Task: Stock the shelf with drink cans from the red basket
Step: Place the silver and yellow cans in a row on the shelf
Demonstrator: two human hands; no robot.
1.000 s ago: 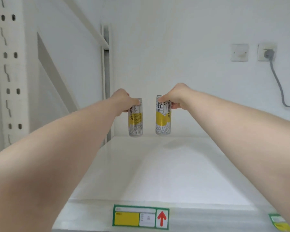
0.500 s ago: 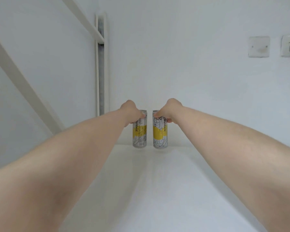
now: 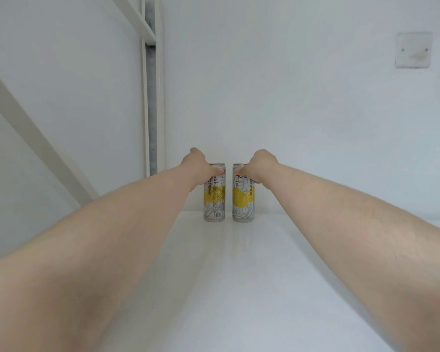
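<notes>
- Nearest, two bare forearms [image 3: 107,245] were stretched forward over the white shelf [image 3: 239,288].
- Further in, the left hand [image 3: 197,165] was wrapped round the upper part of the left can [image 3: 214,201], and the right hand [image 3: 262,165] was wrapped likewise round the right can [image 3: 243,201]. Both hands were judged to be grasping, though most fingertips were hidden behind the cans.
- Both cans were stood upright at the back of the shelf, side by side with a narrow gap between them. Their bases were apparently set down on the board.
- The cans were judged stiff, smooth and somewhat slippery, fairly heavy if full, and easily tipped because they are tall and slim. A hold round the upper wall was judged sound, but a hard squeeze could dent them.
- Behind, a white wall [image 3: 290,97] was seen, with a post [image 3: 151,97] at the left and a blank plate [image 3: 414,49] at the upper right.
</notes>
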